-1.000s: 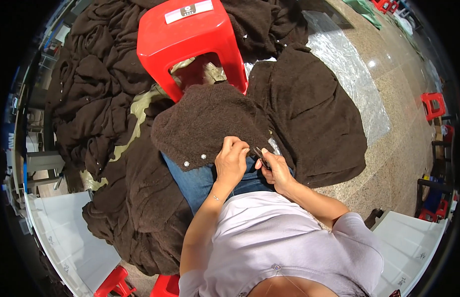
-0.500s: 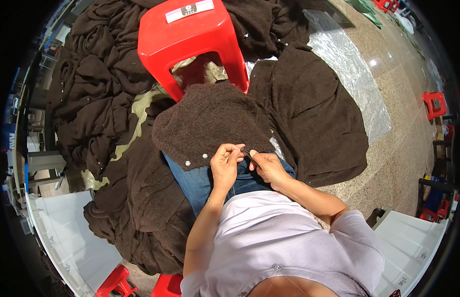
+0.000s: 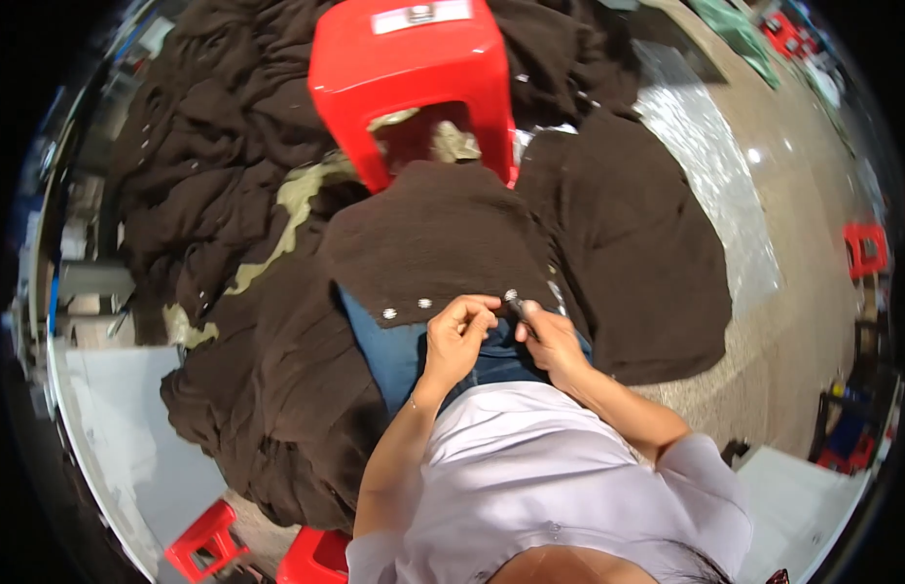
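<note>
A brown knit garment (image 3: 433,229) lies over my lap, on top of blue jeans. White, sparkly buttons (image 3: 424,304) are spaced along its near edge. My left hand (image 3: 456,339) is at that edge, thumb and fingers pinched together; anything between them is too small to make out. In my right hand (image 3: 553,343) is a small dark hand tool (image 3: 520,311), its kind unclear from blur. The tool's tip is beside the rightmost button (image 3: 511,294), close to the left fingertips.
A red plastic stool (image 3: 409,58) stands just beyond my lap. Heaps of brown knitwear (image 3: 229,127) spread to the left and behind it; another brown piece (image 3: 642,253) lies at the right. Clear plastic sheeting (image 3: 705,165) covers some floor. White surfaces (image 3: 131,409) flank me.
The view has shifted, so the scene sits farther right. The left fingertips have drawn slightly away from the tool, and the rightmost button now shows between the hands.
</note>
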Available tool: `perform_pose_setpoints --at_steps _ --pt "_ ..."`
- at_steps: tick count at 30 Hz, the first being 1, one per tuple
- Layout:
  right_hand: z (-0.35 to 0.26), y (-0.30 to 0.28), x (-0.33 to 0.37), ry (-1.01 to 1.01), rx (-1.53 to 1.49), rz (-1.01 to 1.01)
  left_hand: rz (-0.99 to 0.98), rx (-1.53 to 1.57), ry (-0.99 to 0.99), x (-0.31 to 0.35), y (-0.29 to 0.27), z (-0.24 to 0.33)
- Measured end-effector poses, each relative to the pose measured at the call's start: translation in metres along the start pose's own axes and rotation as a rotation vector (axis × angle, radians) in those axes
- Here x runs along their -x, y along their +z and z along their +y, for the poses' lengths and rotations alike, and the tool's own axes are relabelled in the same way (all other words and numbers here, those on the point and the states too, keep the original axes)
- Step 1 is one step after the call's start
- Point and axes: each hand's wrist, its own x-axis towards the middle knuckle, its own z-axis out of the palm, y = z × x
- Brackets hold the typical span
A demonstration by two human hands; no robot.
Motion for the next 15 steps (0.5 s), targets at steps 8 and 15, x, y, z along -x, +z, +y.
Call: perform_pose_setpoints --at_steps 8,15 --pt "-0.009 0.034 -0.018 -0.706 0.650 -0.071 0.864 -0.834 0.303 -0.023 -0.160 0.007" --pt "-0.018 0.154 -0.066 -0.934 1.159 -0.078 0.411 -0.698 0.185 -0.087 -0.227 -0.049"
